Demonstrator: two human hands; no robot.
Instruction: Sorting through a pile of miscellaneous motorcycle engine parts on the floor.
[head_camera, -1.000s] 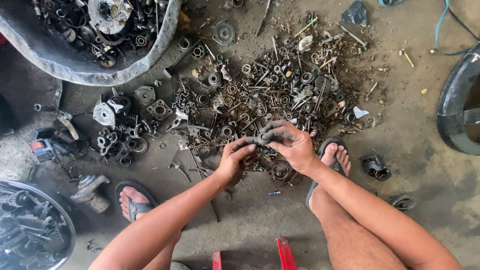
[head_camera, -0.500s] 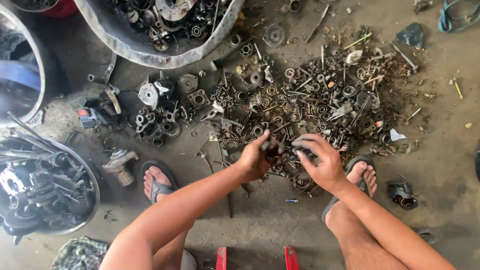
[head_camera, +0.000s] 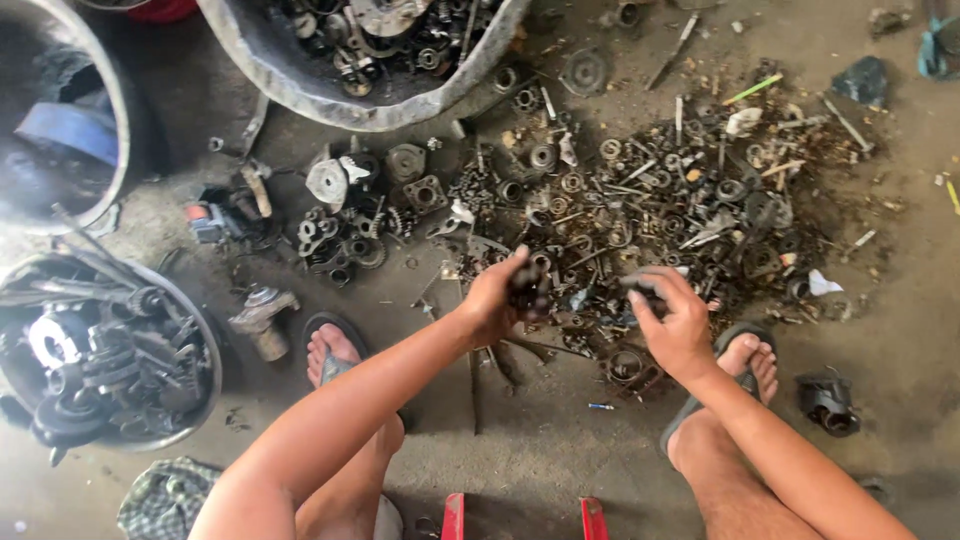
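On a grimy concrete floor (head_camera: 540, 450), a seated person sorts through a spread heap of scrap metal parts (head_camera: 660, 200) — gears, bearings, bolts and washers. The left hand (head_camera: 497, 300) is closed around a small dark metal piece (head_camera: 527, 285), lifted just above the near edge of the heap; the right hand (head_camera: 672, 320), well apart at about 3 o'clock from it, has its fingers curled over another dark part (head_camera: 640, 284) at the pile's edge. Both pieces lie at 12 o'clock from the sandalled feet, within easy reach. Picking cleanly here seems to call for a firm pinch on one piece at a time, lifted straight up so that neighbouring scrap is not dragged along. A sorted cluster of gears (head_camera: 345, 240) lies at 10 o'clock from the left hand; a grey tub (head_camera: 300, 85) of parts stands at 11 o'clock — a second basin (head_camera: 205, 350) of larger parts at 8 o'clock.
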